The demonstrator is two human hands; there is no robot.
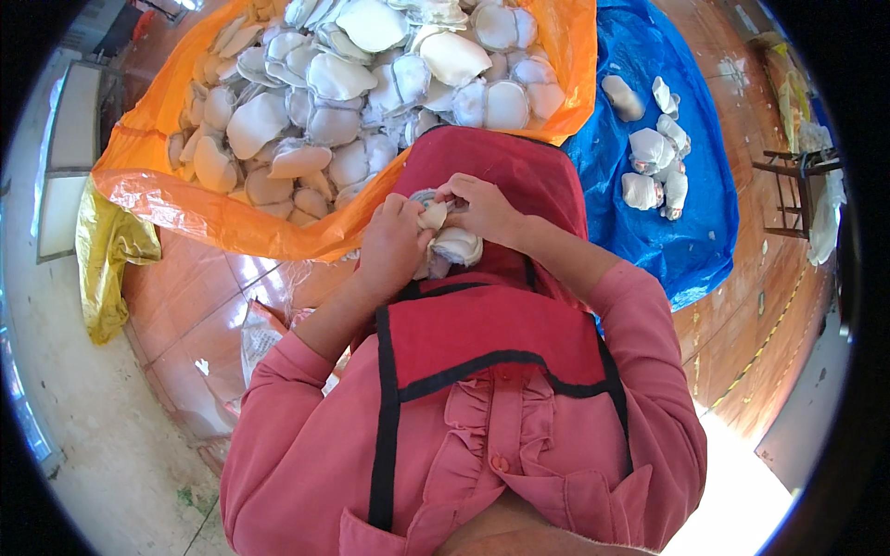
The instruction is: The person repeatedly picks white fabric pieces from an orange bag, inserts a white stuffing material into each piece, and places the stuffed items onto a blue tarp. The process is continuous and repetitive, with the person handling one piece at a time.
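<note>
Over the red apron on my lap, both hands meet around a small bundle of white, cup-shaped fabric pads with grey fuzzy edges. My left hand is closed on its left side. My right hand has its fingers bent and pinched at the bundle's upper end. The fingertips partly hide the pads there. Just beyond my hands lies a big pile of similar loose pads, many joined in pairs.
An orange plastic sheet lies under the pile. On a blue plastic sheet to the right sit several rolled white bundles. A yellow sack lies at the left wall, and a dark wooden stool stands far right.
</note>
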